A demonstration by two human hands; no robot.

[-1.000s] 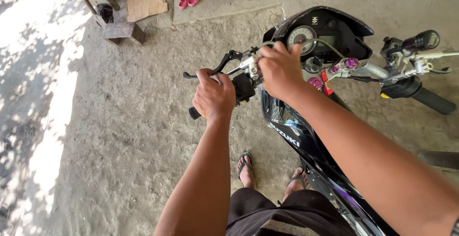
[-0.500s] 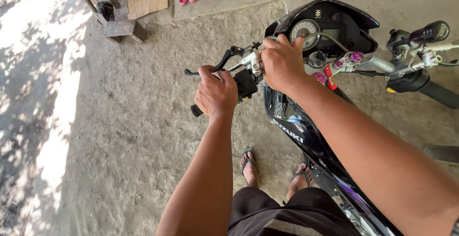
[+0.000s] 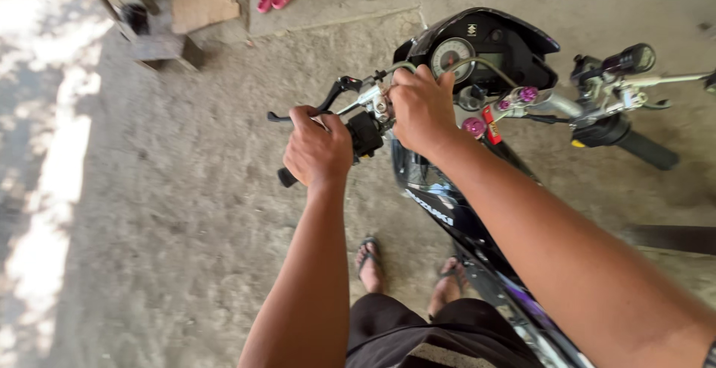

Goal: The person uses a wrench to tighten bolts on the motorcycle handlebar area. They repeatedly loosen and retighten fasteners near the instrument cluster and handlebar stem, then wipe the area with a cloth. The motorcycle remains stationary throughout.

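The left hand [image 3: 319,146] wraps around the black rubber handlebar grip [image 3: 288,177] at the near end of the bar, its fingers curled tight over the grip so that only the round black end cap pokes out below the knuckles. Just above those knuckles the thin black metal lever [image 3: 309,112] juts out past the hand, free of the fingers. The right hand [image 3: 422,108] sits just beside it, further in along the bar, with its fingers folded down over the silver metal clamp and cable fittings [image 3: 375,99]; what exactly they pinch there is hidden beneath the hand. Between the two hands sits the boxy black plastic switch housing [image 3: 367,133]. The glossy black motorcycle [image 3: 447,211] has a smooth rounded cowl around a round white-faced gauge [image 3: 450,55], small purple metal bolts [image 3: 528,94] on the silver bar, and a second black grip [image 3: 647,152] at the far end, untouched. Below lie the rough, dusty grey concrete floor [image 3: 186,211] and the person's sandalled feet [image 3: 371,260].
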